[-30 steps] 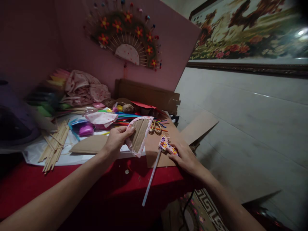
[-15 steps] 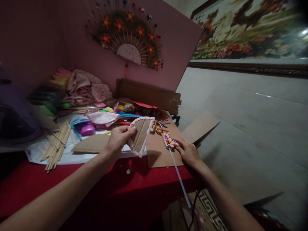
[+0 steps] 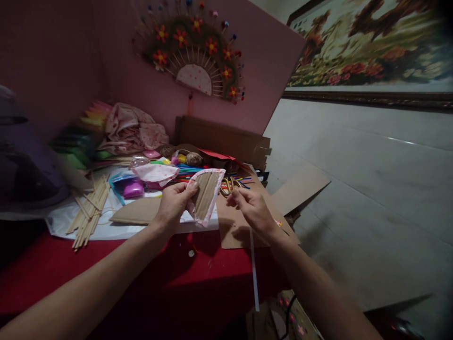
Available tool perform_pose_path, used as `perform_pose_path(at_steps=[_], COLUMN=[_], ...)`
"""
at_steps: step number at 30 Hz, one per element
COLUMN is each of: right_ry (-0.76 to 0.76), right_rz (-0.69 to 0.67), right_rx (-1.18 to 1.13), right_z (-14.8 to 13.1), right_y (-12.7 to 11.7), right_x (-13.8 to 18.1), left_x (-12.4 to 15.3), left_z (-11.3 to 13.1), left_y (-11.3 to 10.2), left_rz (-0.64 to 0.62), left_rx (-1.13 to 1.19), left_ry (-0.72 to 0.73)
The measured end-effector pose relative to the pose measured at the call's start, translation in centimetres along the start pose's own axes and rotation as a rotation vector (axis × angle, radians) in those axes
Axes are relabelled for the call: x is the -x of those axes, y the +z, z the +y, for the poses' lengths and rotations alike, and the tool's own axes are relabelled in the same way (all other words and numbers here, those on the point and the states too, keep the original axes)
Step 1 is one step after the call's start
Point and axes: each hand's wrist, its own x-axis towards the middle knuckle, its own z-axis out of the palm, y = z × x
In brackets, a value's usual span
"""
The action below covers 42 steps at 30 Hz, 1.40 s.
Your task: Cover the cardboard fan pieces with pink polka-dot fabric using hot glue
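My left hand [image 3: 175, 203] pinches a half-round piece of cardboard [image 3: 207, 191] by its left edge. Pink-dotted white fabric is folded over the rim, and the bare corrugated side faces me. To the right, my right hand [image 3: 249, 208] hovers over the brown cardboard sheet, its fingers loosely bent and nothing visible between them. Beneath that hand lies a flower-patterned glue gun, mostly hidden, with its long pale glue stick [image 3: 254, 269] sticking out past the table edge. Gold-handled scissors [image 3: 230, 185] lie just beyond my right fingertips.
Thin wooden sticks [image 3: 90, 210] and another cardboard half-round [image 3: 136, 211] lie at left. Behind are a purple packet [image 3: 133, 189], a dotted fabric scrap [image 3: 157, 174], twine balls [image 3: 194, 159] and bunched cloth [image 3: 132, 125]. A flowered fan [image 3: 194, 78] is on the pink board.
My right hand has let go of the glue gun and moved left and up toward the cardboard half-round. My left hand still holds that piece, almost unmoved.
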Motion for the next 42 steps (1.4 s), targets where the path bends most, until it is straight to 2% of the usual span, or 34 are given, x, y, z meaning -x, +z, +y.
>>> perform_pose_path(at_steps=[4, 7, 14, 20, 28, 32, 34, 35, 37, 41, 42], right_ry=[0.073, 0.109, 0.206, 0.263, 0.170, 0.048, 0.000, -0.014, -0.024, -0.025, -0.029], right_rz=[-0.245, -0.299, -0.067, -0.030, -0.016, 0.126, 0.215, 0.248, 0.290, 0.318, 0.319], right_rx=[-0.346, -0.481, -0.804, -0.848, -0.804, -0.722, -0.694, -0.694, -0.711, -0.764, -0.778], right_z=[-0.9, -0.4, 2.9, 3.5, 3.2, 3.5, 3.7, 3.7, 3.8, 3.7, 3.7], right_y=[2.5, 4.0, 5.9, 5.5, 5.3, 5.2, 5.0, 4.9, 4.7, 4.6, 4.6], right_x=[-3.5, -5.1, -4.9, -3.7, -3.5, -3.7, -3.9, -4.0, -4.2, -4.4, -4.4], left_x=[-0.2, -0.3, -0.5, -0.5, -0.4, -1.0, -1.4, -1.6, -1.6, -0.3, 0.3], left_z=[0.2, 0.1, -0.4, -0.4, -0.6, -0.3, 0.2, 0.5, 1.4, 2.9, 3.0], left_y=[-0.3, -0.4, -0.4, -0.4, -0.4, -0.6, -1.0, -1.2, -1.7, -2.2, -2.2], left_rz=[0.020, -0.002, -0.045, -0.086, -0.108, -0.044, 0.005, -0.010, -0.166, -0.744, -0.847], left_rx=[0.044, 0.024, 0.017, -0.086, -0.161, -0.198, -0.276, -0.336, -0.459, -0.745, -0.834], left_ry=[0.098, 0.124, 0.093, 0.065, 0.094, 0.127, 0.161, 0.175, 0.145, -0.039, -0.054])
